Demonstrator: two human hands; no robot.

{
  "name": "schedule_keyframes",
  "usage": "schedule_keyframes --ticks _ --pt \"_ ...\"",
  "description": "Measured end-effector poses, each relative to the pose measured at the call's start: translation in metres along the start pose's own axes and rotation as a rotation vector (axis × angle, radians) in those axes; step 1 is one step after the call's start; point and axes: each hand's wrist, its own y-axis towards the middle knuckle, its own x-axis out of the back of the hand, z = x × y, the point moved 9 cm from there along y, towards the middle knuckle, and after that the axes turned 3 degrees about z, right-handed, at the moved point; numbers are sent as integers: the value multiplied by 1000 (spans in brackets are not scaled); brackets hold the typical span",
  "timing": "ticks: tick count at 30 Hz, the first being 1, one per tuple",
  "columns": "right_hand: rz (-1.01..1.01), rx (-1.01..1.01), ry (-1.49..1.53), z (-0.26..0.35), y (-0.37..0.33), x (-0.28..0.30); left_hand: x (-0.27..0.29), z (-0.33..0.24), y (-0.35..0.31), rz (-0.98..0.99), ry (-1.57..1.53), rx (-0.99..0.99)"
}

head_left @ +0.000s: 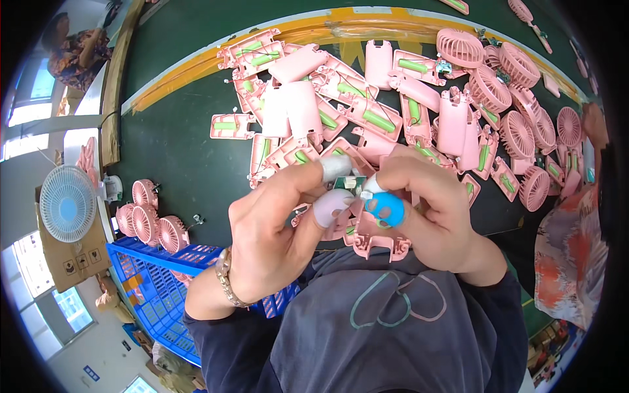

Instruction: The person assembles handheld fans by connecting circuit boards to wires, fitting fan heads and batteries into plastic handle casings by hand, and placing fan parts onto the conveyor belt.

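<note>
My left hand (272, 216) is closed, thumb and forefinger pinching a small green circuit board (349, 185) above the near table edge. White and pale purple finger covers are on those fingertips. Facing it, my right hand (436, 213), with a blue cover on the thumb and a white one on the forefinger, pinches a small white connector (366, 194) close to the board. Whether the two parts touch I cannot tell. Just below the fingers is a pink fan handle shell (381, 243), its notched end toward me; my hands hide much of it.
Beyond my hands lie several pink handle shells (303, 108), some with green batteries (379, 120). Round pink fan heads (517, 134) are heaped at the right, others (145, 223) at the left edge above a blue crate (157, 295). Another person (75, 52) is far left; patterned cloth (570, 255) hangs at right.
</note>
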Motion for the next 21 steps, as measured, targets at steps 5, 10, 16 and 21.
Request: schedule_keyframes --ticks 5,10,16,21 --pt "9 -233 410 -16 -5 -9 -2 -14 5 103 76 -86" --pt "-11 -220 514 -22 -7 -13 -5 -30 12 209 207 -173" --pt "-47 -251 637 -30 -10 -15 -5 -34 11 227 243 -251" --pt "-55 -299 859 -35 -11 -22 -5 -35 11 230 216 -303"
